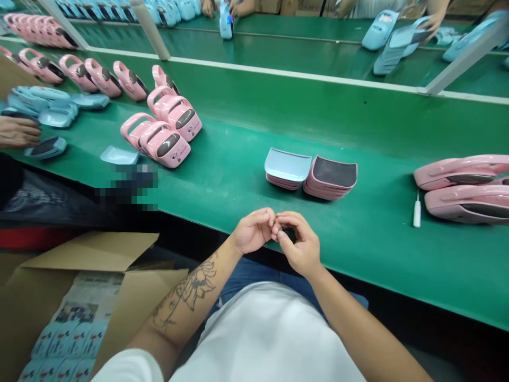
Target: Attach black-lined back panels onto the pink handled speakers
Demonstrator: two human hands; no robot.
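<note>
At the front edge of the green table, my left hand (254, 232) and my right hand (301, 244) meet at the fingertips. The fingers of both are curled and pressed together; anything between them is hidden or too small to make out. Just beyond them lies a stack of curved pink panels with a dark inner face (334, 174). Left of it, a light blue curved panel (288, 164) rests on top of another pink stack (283, 183).
Pink handled plastic housings (170, 143) stand at the left; more pink housings (469, 204) lie right, beside a white-handled screwdriver (417, 212). An open carton (91, 252) holding light blue items is at lower left. A co-worker's hand (18, 131) is near blue parts (59, 112).
</note>
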